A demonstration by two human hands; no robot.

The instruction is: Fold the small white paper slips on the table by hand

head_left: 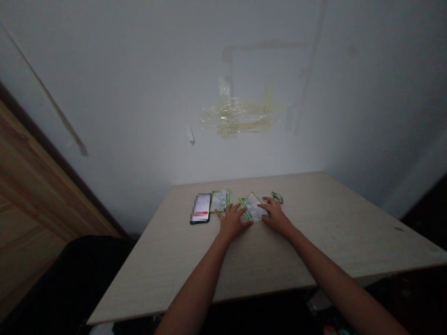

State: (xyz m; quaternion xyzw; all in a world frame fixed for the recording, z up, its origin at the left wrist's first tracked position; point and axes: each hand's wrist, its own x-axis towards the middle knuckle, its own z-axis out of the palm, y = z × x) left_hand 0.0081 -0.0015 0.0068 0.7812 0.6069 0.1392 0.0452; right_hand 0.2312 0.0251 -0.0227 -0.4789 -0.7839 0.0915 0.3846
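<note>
A green and white printed packet lies tilted on the table between my hands. My right hand rests with fingers spread, its fingertips on the packet's right side. My left hand has its fingers spread too, near the packet's left edge and just below a second green and white packet. Left of that second packet lies a phone with its screen lit. Beyond my right hand sits a small crumpled green and white piece, too small to make out exactly.
The pale wooden table reaches back to a grey wall with strips of clear tape stuck on it. A black rounded object stands by the table's left edge, near wooden panelling.
</note>
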